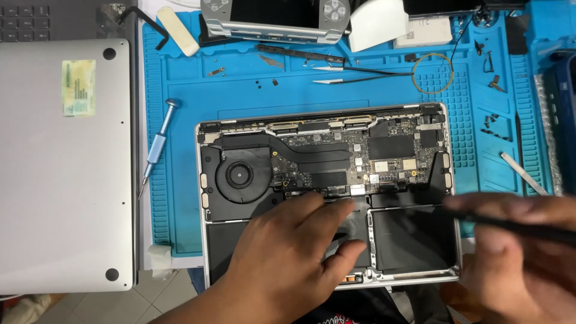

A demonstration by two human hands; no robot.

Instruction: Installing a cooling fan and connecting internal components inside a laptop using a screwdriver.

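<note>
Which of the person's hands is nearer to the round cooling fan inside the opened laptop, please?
Left. The left hand rests on the battery area just below and right of the cooling fan. The right hand, holding a thin black tool, is far off beyond the laptop's right edge.

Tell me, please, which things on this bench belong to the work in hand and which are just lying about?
In use:
opened laptop
left hand, resting on the laptop's battery area
right hand, holding a black tool

Lying about:
screwdriver
tweezers
handheld console
laptop bottom cover
loose screws
blue mat
</note>
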